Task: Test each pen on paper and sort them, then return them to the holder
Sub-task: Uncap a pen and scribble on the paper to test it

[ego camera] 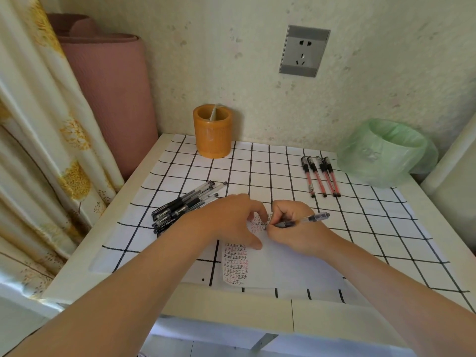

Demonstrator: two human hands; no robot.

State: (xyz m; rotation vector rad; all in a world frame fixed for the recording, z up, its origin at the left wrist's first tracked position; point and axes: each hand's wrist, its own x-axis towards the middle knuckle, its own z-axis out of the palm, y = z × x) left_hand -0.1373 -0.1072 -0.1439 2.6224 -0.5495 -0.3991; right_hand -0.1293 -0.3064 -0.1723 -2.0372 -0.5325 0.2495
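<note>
My right hand (296, 228) grips a clear black-ink pen (306, 220), its tip down on the white paper (283, 264), which carries rows of small black and red marks. My left hand (231, 220) presses the paper flat, thumb and fingers spread over the marks. Several black pens (185, 204) lie in a heap to the left of my left hand. Several red pens (320, 176) lie side by side at the back right. The orange pen holder (213, 131) stands at the back by the wall, with only a thin divider showing inside.
A white cloth with a black grid (373, 222) covers the small table. A bin lined with a green bag (386, 150) stands at the back right corner. A pink rolled mat (110, 86) and a curtain (38, 124) stand to the left.
</note>
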